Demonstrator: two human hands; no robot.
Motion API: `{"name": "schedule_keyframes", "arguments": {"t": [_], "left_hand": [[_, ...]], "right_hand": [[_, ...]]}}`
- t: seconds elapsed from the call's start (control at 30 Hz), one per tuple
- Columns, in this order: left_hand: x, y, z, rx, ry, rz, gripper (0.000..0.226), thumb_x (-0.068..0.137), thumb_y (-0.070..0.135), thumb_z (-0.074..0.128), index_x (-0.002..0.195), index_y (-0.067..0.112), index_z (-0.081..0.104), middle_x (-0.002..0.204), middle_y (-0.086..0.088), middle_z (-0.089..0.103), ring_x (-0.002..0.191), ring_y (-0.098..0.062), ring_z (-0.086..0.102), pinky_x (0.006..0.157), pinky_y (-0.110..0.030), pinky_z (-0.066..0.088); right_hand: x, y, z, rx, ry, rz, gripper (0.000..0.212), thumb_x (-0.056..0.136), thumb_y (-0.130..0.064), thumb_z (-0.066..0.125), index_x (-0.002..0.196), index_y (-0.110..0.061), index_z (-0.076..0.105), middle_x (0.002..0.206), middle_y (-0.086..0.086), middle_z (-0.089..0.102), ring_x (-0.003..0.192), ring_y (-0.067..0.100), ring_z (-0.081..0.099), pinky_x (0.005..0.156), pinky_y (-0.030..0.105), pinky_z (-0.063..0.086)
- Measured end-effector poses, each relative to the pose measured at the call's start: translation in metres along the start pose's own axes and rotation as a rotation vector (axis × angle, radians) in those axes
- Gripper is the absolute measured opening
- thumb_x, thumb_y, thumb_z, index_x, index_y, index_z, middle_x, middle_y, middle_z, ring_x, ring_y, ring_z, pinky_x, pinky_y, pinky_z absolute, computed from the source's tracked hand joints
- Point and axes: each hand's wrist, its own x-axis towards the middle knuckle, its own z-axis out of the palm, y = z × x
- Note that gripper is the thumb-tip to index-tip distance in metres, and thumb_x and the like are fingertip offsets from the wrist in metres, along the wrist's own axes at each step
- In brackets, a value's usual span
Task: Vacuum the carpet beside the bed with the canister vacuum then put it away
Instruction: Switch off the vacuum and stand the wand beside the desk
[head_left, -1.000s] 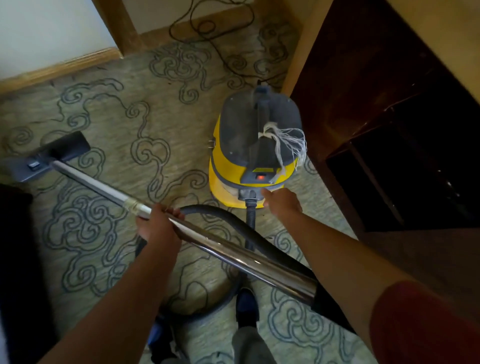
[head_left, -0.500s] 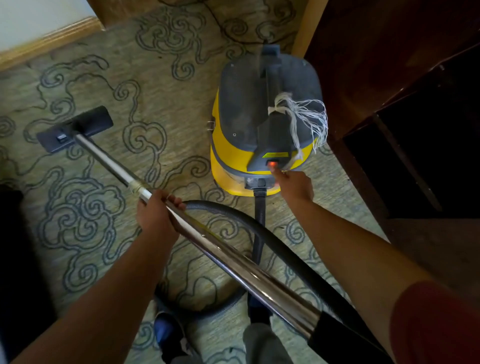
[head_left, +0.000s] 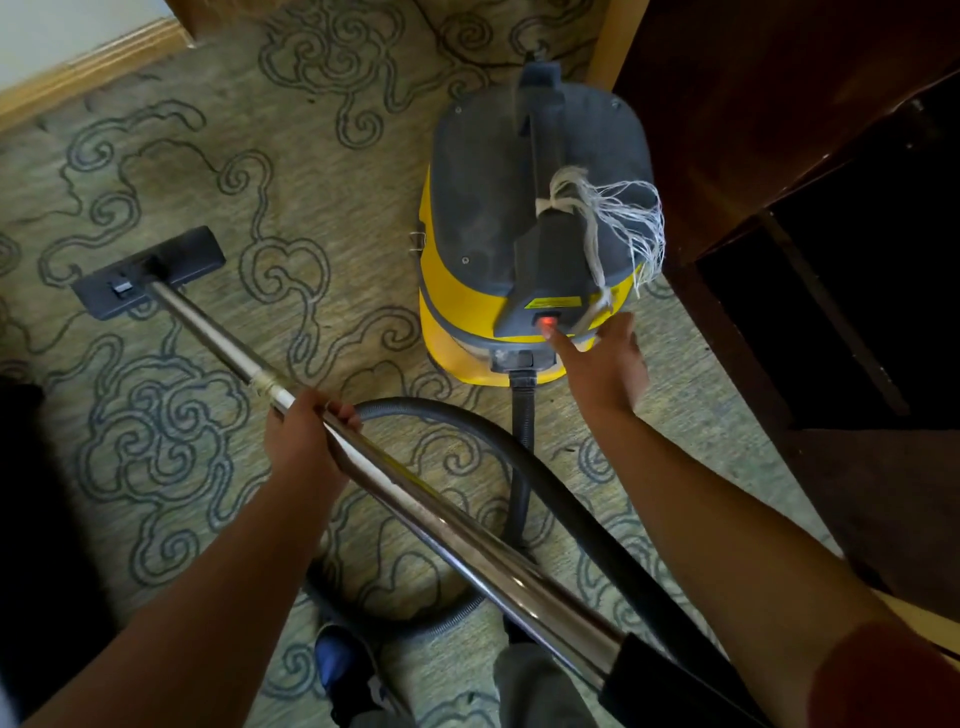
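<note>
Left hand (head_left: 304, 447) grips metal wand (head_left: 363, 467), left of yellow canister vacuum (head_left: 524, 249) on carpet (head_left: 311, 156). Right hand (head_left: 605, 371) open, fingertip on lit red switch (head_left: 546, 324) at canister front. Floor head (head_left: 148, 273) far left of canister.

Lighting is soft and moderate, apparently daylight entering from the upper left, where the pale wall (head_left: 62, 31) reads brightest. The patterned carpet (head_left: 322, 218) is evenly lit at centre. The chrome wand (head_left: 457, 525) carries a long bright streak of glare. The switch (head_left: 546, 324) on the yellow canister (head_left: 467, 306) glows red. The dark wooden cabinet (head_left: 810, 208) at right falls into deep shadow, detail lost. Left edge is near black. Wide-angle distortion bends the frame edges; near forearms appear slightly soft.
</note>
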Motion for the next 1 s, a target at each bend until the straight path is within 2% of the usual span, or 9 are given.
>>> {"name": "schedule_keyframes", "arguments": {"t": [0.03, 0.1, 0.2, 0.3, 0.43, 0.6, 0.7, 0.8, 1.0], "left_hand": [[0.000, -0.001, -0.002, 0.005, 0.017, 0.009, 0.019, 0.092, -0.001, 0.046, 0.098, 0.015, 0.037, 0.067, -0.006, 0.042, 0.046, -0.016, 0.049, 0.045, -0.021, 0.043], [0.001, -0.003, -0.004, 0.011, 0.038, 0.026, 0.021, 0.091, -0.002, 0.047, 0.102, 0.014, 0.039, 0.066, -0.007, 0.043, 0.044, -0.017, 0.049, 0.046, -0.022, 0.044], [0.005, -0.004, -0.006, 0.020, 0.050, 0.020, 0.023, 0.091, -0.002, 0.048, 0.106, 0.014, 0.041, 0.066, -0.006, 0.044, 0.043, -0.016, 0.051, 0.046, -0.022, 0.045], [0.012, -0.003, -0.007, 0.016, 0.022, -0.021, 0.023, 0.091, 0.000, 0.049, 0.106, 0.014, 0.040, 0.067, -0.005, 0.045, 0.044, -0.016, 0.051, 0.046, -0.022, 0.046], [0.021, 0.001, -0.014, 0.020, -0.006, -0.060, 0.013, 0.091, 0.002, 0.047, 0.095, 0.013, 0.041, 0.069, -0.004, 0.045, 0.048, -0.016, 0.050, 0.045, -0.022, 0.045], [0.023, -0.004, -0.016, 0.054, -0.034, -0.047, 0.014, 0.091, 0.002, 0.045, 0.086, 0.013, 0.039, 0.066, -0.005, 0.044, 0.047, -0.017, 0.049, 0.045, -0.022, 0.047], [0.024, -0.010, -0.018, 0.066, -0.035, -0.055, 0.011, 0.090, 0.002, 0.047, 0.094, 0.011, 0.043, 0.067, -0.007, 0.045, 0.050, -0.018, 0.051, 0.048, -0.025, 0.047], [0.027, -0.016, -0.020, 0.090, -0.009, -0.059, 0.022, 0.090, 0.002, 0.048, 0.107, 0.013, 0.041, 0.067, -0.008, 0.046, 0.052, -0.019, 0.051, 0.053, -0.028, 0.045], [0.013, -0.019, -0.018, 0.139, 0.047, -0.044, 0.017, 0.090, 0.003, 0.050, 0.103, 0.010, 0.043, 0.067, -0.011, 0.048, 0.052, -0.021, 0.050, 0.051, -0.030, 0.044]], "right_hand": [[0.001, -0.001, -0.002, -0.032, 0.059, -0.042, 0.095, 0.066, -0.086, 0.064, 0.122, -0.010, 0.052, 0.120, 0.013, 0.063, 0.109, 0.037, 0.062, 0.081, 0.045, 0.049], [0.006, -0.005, -0.008, -0.159, 0.141, -0.111, 0.119, 0.064, -0.088, 0.063, 0.147, -0.008, 0.039, 0.147, 0.018, 0.048, 0.134, 0.037, 0.047, 0.104, 0.049, 0.041], [0.014, -0.012, -0.019, -0.250, 0.197, -0.254, 0.130, 0.063, -0.085, 0.065, 0.160, -0.012, 0.018, 0.165, 0.019, 0.022, 0.152, 0.036, 0.022, 0.120, 0.053, 0.026], [0.021, -0.017, -0.024, -0.330, 0.202, -0.446, 0.124, 0.067, -0.074, 0.072, 0.161, -0.017, 0.014, 0.167, 0.017, 0.015, 0.155, 0.035, 0.013, 0.123, 0.056, 0.019], [0.023, -0.019, -0.026, -0.424, 0.123, -0.610, 0.106, 0.081, -0.065, 0.066, 0.160, -0.011, 0.019, 0.166, 0.012, 0.022, 0.155, 0.033, 0.014, 0.122, 0.060, 0.017], [0.024, -0.020, -0.024, -0.424, 0.101, -0.628, 0.101, 0.085, -0.060, 0.066, 0.157, -0.002, 0.025, 0.164, 0.013, 0.028, 0.155, 0.029, 0.015, 0.123, 0.057, 0.015], [0.023, -0.020, -0.019, -0.379, 0.127, -0.617, 0.096, 0.085, -0.057, 0.067, 0.155, -0.002, 0.030, 0.163, 0.012, 0.032, 0.155, 0.029, 0.018, 0.123, 0.058, 0.016], [0.024, -0.018, -0.020, -0.387, 0.114, -0.627, 0.095, 0.086, -0.060, 0.064, 0.154, -0.003, 0.032, 0.163, 0.010, 0.032, 0.155, 0.028, 0.017, 0.123, 0.058, 0.015], [0.023, -0.027, -0.037, -0.433, 0.016, -0.609, 0.096, 0.086, -0.062, 0.065, 0.155, -0.005, 0.030, 0.165, 0.009, 0.025, 0.156, 0.026, 0.013, 0.123, 0.054, 0.014]]}}
